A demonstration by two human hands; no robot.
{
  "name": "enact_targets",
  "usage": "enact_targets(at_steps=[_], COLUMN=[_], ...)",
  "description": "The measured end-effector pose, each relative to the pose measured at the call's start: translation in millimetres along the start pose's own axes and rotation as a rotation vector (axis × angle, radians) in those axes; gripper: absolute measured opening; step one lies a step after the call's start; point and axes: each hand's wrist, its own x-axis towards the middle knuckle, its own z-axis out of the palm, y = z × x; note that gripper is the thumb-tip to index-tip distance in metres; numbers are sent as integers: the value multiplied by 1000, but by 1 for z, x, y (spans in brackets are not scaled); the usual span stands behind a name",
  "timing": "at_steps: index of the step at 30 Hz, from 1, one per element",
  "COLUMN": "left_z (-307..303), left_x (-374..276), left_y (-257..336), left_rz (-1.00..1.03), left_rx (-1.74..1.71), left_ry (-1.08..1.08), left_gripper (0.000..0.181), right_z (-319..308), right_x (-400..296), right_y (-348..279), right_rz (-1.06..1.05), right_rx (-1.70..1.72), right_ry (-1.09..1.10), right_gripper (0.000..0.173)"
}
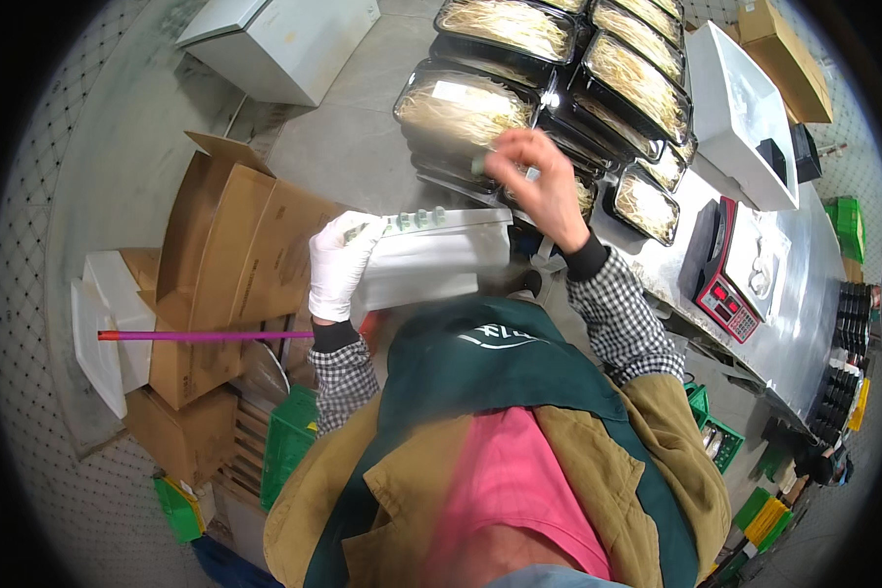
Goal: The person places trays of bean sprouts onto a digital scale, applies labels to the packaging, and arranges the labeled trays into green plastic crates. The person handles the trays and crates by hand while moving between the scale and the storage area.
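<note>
My left hand (344, 266), in a white glove, bends its fingers at the left end of a white box-like piece (441, 253). Several small green stickers (420, 218) stand in a row along its upper edge, and the glove hides what the fingers grip. Bare and slightly blurred, my right hand (540, 180) is raised beside the stacked trays. A small greenish piece (478, 165), probably a sticker, is pinched at its fingertips. Just beyond it lies a black plastic tray of what look like bean sprouts (467, 110), wrapped in clear film and bearing a white label.
More sprout trays (636, 77) are stacked on the metal table (801, 294) to the right. A red weighing scale (728, 294) and a white foam box (742, 110) stand there too. Cardboard boxes (220, 257), a purple pole (213, 335) and a green crate (287, 441) are at the left.
</note>
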Motion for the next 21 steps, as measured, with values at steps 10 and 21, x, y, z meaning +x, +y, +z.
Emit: enact_targets(at_steps=[10, 21], left_z=[-26, -18], left_x=[-12, 0], left_y=[-12, 4], left_rz=[-12, 11], left_rx=[-8, -67], left_ry=[75, -15], left_gripper=[9, 8], right_z=[84, 44], right_x=[66, 45], right_y=[29, 26], right_rz=[110, 16], right_rx=[-554, -255], right_ry=[361, 188], right_gripper=[15, 19])
